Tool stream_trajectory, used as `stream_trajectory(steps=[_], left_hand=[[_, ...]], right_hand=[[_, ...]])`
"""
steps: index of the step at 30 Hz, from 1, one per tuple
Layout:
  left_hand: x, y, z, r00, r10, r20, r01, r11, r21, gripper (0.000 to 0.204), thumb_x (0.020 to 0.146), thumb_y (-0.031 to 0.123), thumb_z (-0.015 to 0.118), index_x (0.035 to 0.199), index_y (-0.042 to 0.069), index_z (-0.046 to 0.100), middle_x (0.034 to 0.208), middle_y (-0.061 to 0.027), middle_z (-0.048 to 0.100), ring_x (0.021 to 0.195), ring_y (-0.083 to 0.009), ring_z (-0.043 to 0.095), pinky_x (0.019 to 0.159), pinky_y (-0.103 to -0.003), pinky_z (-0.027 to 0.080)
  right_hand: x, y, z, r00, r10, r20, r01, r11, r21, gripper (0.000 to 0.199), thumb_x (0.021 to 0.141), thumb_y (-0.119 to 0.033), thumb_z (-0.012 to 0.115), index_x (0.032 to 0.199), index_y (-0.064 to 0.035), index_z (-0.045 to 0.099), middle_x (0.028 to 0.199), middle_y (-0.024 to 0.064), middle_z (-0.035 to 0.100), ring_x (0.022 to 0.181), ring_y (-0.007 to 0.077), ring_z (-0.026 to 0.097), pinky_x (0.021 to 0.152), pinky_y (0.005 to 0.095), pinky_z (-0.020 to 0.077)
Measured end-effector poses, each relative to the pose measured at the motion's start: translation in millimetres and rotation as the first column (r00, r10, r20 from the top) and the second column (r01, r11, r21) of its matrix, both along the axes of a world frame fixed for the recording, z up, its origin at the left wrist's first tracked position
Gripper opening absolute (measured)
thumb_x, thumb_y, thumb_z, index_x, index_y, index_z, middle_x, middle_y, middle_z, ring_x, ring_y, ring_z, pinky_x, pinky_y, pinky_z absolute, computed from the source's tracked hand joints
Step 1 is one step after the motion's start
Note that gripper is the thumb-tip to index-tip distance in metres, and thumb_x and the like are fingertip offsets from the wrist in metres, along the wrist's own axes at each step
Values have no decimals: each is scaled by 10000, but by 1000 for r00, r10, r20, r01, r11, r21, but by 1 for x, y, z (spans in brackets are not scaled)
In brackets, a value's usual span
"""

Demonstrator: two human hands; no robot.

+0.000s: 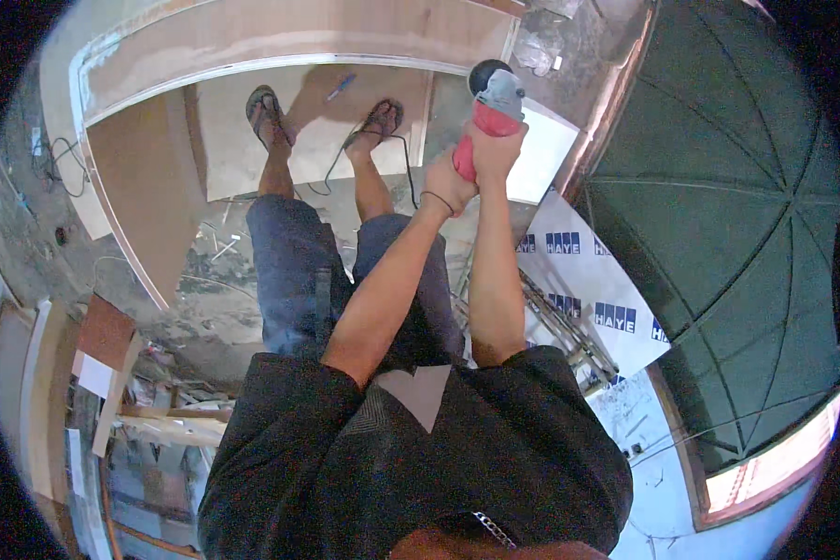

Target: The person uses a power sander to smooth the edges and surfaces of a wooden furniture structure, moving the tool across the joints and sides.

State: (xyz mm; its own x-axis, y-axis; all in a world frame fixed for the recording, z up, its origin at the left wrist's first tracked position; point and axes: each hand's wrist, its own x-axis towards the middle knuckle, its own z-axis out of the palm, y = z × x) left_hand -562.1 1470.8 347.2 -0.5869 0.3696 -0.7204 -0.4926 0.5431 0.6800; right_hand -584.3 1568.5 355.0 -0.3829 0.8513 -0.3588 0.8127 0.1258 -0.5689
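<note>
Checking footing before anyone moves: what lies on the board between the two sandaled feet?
The head view shows a slim blue object there; a dark cord loops near the right foot.

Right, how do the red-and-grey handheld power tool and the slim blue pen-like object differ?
The red-and-grey power tool is bulky; the slim blue pen-like object is far smaller. The tool is held in the left hand and right hand; the pen-like object lies on the pale wooden board. Both are elongated.
</note>
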Motion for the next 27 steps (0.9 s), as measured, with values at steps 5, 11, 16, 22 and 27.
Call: stream_trajectory(steps=[5,11,16,22,27], left_hand=[[-9,15,-2,962,-267,-50,265,963,-45,672,589,470,778,1065,54,552,921,-248,659,895,-418,636,789,-456,507],[4,23,5,988,-153,22,153,988,-5,677,585,481,780,1046,38,558,891,-238,665,856,-409,646,777,-455,513],[-7,-4,0,996,-93,-17,93,995,-32,625,596,437,784,1018,36,556,902,-239,662,865,-409,645,773,-445,514],[-19,-21,-2,999,-53,-7,53,998,-17,631,578,401,798,1030,24,571,945,-235,662,901,-399,643,784,-434,515],[-20,-45,8,1000,-14,-2,14,999,-40,563,653,411,759,1070,82,573,937,-228,668,918,-423,630,803,-447,515]], right_hand=[[17,25,-20,992,-124,-38,125,992,31,737,539,-155,849,1133,15,447,1071,139,568,990,269,564,883,373,467],[25,32,-8,994,-99,-52,102,993,55,754,533,-152,857,1144,14,448,1090,134,557,990,260,561,879,377,467],[-1,-1,4,999,-37,28,38,999,-20,779,535,-196,860,1158,18,444,1122,167,563,1035,291,564,898,380,458],[-12,-20,-1,997,-69,23,69,997,-26,783,549,-209,849,1171,16,430,1102,178,576,1018,300,574,906,387,456],[-10,-41,-12,1000,16,26,-17,999,41,784,550,-202,848,1169,27,425,1090,176,582,993,297,583,894,383,466]])
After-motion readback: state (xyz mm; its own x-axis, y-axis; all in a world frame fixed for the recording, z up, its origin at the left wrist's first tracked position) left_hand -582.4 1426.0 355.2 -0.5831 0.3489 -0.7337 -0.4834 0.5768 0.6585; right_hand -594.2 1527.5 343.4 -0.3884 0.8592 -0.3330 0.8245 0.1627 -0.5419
